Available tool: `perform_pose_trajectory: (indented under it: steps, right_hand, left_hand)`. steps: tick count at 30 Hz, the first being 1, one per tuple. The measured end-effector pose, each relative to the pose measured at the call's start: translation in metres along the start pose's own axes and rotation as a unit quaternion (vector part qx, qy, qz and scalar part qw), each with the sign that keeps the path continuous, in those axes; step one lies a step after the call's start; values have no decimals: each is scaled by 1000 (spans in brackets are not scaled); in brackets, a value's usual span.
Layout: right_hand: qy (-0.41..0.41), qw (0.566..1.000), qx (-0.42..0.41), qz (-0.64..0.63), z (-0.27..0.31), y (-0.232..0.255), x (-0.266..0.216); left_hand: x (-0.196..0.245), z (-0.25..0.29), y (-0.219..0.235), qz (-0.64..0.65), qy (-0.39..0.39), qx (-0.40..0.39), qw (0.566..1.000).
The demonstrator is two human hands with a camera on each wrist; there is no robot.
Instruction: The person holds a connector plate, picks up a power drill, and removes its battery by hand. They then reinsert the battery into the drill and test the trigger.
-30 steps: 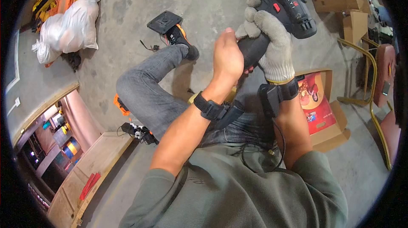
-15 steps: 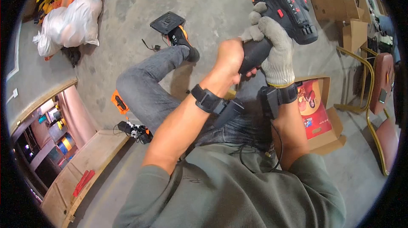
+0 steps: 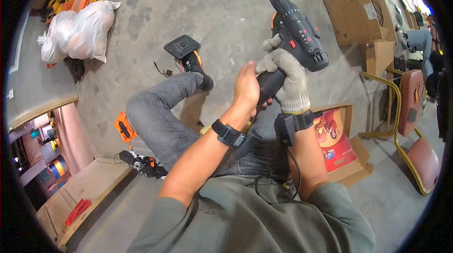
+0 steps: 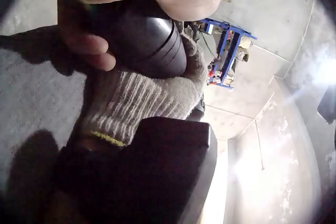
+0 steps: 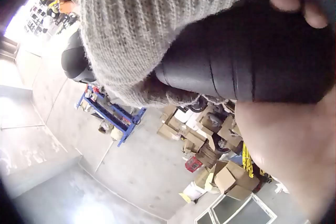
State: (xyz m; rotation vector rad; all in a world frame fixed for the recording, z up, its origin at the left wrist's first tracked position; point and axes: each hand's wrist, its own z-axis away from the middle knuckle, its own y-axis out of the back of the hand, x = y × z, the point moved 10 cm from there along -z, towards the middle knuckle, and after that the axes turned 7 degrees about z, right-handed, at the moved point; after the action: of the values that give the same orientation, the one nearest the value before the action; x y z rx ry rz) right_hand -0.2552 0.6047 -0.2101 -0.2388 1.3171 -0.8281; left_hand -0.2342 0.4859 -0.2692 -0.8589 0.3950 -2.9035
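Note:
A black cordless drill [image 3: 299,33] with red marks is held up in front of the body, its thin bit pointing away. My right hand [image 3: 291,71], in a grey knitted glove, grips the drill's handle. The bare left hand [image 3: 246,88] wraps around the dark battery end [image 3: 272,82] at the bottom of that handle. In the left wrist view, left fingertips [image 4: 94,50] curl round the smooth black base [image 4: 152,40], just above the glove's ribbed cuff [image 4: 131,100]. From the right wrist, the grooved black base [image 5: 226,66] lies between glove and bare palm; the drill's head is mostly hidden.
An open carton with a red printed box [image 3: 336,147] lies at the right, near a metal-framed chair [image 3: 410,106]. A black square plate [image 3: 182,45] is by the left shoe. An orange tool [image 3: 124,127] and a wooden bench [image 3: 80,201] are at the left.
In the head view, both hands and the drill have shifted left and down, and the bit's tip has come into view. The left hand has turned on the base, its fingers now pointing upward.

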Motion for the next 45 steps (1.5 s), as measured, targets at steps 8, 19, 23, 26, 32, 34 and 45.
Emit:
perform_pose_trajectory:
  steps: [8,19,23,26,32,34,45]
  right_hand:
    - [-35,998,-18,-51,2,-3,8]
    - [-48,997,-31,-44,8,-6,15]
    - [-44,999,-5,3,15,-11,13]
    - [-39,995,-16,92,16,-7,9]
    - [-77,984,-92,132,21,-28,7]
    - [-84,982,-93,143,25,-25,11]
    - [-109,961,-111,228,26,-18,25]
  left_hand:
    - [11,8,-2,19,-47,14,999]
    - [45,27,-4,-180,-255,-54,949]
    - [42,6,30,-321,-251,38,912]
    - [82,20,20,-136,-329,-50,933]
    - [99,31,-20,-77,-219,-216,948]
    - [81,25,-26,-67,-124,-258,956]
    - [88,32,-13,6,-121,-308,944]
